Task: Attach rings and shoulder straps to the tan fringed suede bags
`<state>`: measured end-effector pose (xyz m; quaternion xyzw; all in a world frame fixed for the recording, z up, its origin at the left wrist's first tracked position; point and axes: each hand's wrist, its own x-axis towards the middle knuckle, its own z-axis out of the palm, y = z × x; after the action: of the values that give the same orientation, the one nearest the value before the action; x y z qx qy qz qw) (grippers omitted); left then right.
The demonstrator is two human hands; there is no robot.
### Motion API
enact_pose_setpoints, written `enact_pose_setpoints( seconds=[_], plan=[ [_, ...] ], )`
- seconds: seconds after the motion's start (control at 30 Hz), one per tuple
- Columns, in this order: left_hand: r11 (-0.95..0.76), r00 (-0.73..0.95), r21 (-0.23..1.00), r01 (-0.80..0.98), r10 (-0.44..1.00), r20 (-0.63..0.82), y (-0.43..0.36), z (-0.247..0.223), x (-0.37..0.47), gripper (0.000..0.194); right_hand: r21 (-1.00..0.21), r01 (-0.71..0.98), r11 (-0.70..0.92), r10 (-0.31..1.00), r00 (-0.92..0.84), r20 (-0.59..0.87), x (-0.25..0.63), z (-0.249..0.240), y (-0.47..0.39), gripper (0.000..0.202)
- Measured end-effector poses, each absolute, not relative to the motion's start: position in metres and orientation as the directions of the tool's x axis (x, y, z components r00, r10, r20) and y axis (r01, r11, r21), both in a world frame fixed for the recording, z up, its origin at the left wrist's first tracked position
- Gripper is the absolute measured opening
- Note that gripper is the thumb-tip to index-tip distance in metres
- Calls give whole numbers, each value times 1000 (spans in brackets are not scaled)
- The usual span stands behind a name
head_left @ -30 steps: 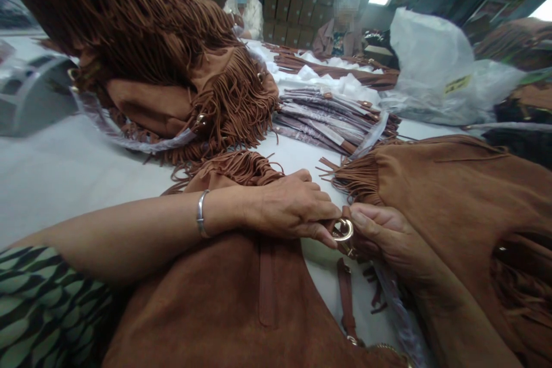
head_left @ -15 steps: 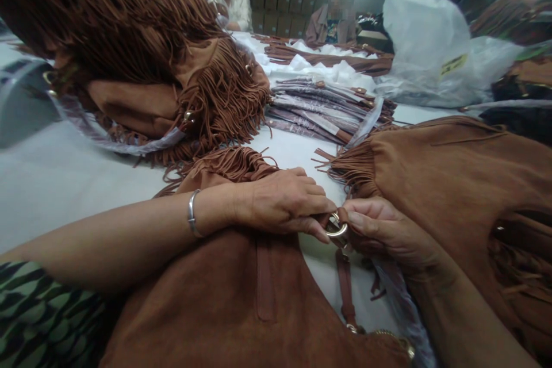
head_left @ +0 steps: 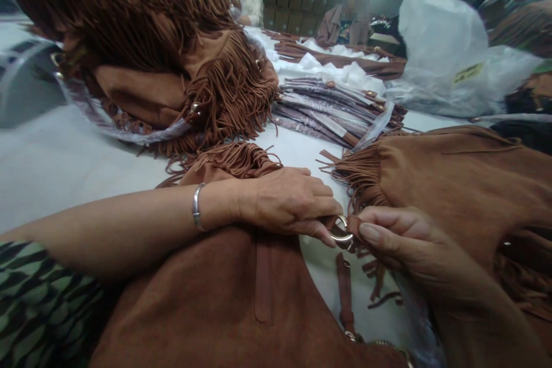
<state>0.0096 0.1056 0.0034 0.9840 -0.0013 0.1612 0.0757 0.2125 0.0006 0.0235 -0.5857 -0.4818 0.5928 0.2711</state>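
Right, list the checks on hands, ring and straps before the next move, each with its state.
1. Left hand gripping at the gold ring: ok.
2. Right hand pinching the brown leather piece beside the ring: ok.
3. Leather piece secured to the ring: cannot tell, fingers hide part of it.
4. Silver bangle clear of the ring: ok, on the left wrist.
5. Wrapped straps clear of both hands: ok, they lie farther back.

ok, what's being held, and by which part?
Left hand: gold ring, by its left edge. Right hand: brown strip, pinched just beside the ring.
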Motion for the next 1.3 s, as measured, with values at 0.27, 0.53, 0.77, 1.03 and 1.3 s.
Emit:
enact_pose_setpoints(
  seconds=[0.27,0.53,0.77,1.03,1.3],
  plan=[
    [-999,937,0,37,35,347,102,4,10,53,-909,120,-399,895,-162,-415,211,15,3,37],
    [-992,932,118,-38,7,361,107,2,3,43,-918,242,-314,906,-213,-366,207,20,-3,35],
    [-986,914,143,-82,-17,406,115,1,1,45,-924,266,-275,938,-136,-318,203,21,-6,36],
    [-989,914,-51,-136,-146,378,101,8,9,52,-912,85,-402,803,-446,-395,218,12,4,37],
    [-995,919,46,-86,-62,390,103,4,4,51,-916,225,-333,860,-325,-393,210,20,-6,36]
  ],
)
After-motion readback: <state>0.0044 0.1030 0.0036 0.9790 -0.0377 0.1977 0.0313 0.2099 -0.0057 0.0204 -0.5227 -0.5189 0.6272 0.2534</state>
